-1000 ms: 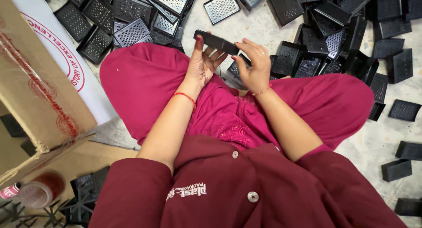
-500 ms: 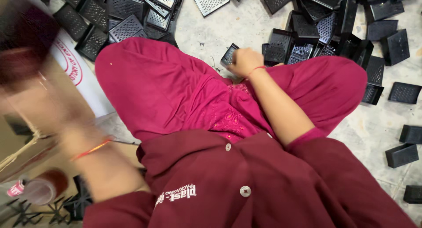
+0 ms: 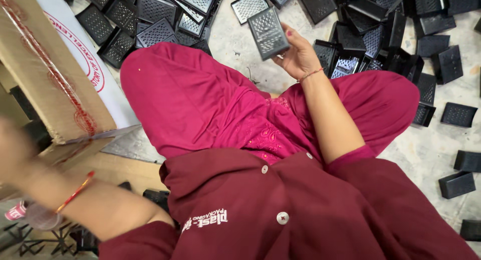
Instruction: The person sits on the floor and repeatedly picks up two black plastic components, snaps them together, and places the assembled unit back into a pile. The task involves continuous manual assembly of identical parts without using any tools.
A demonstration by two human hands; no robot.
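On the floor (image 3: 240,44), a person in maroon is sitting cross-legged, with a cardboard box (image 3: 45,84) lying at their left and black grater parts (image 3: 381,34) lying scattered ahead. Above the right knee, the right hand (image 3: 300,54) is gripping one grater (image 3: 268,32) by its lower edge, fingers curled round it, holding it upright. Beside the box, the left hand (image 3: 12,149) is blurring (its grip cannot be told).

A cardboard box (image 3: 45,74) beside scattered black grater trays (image 3: 165,19) on the concrete floor (image 3: 426,144)
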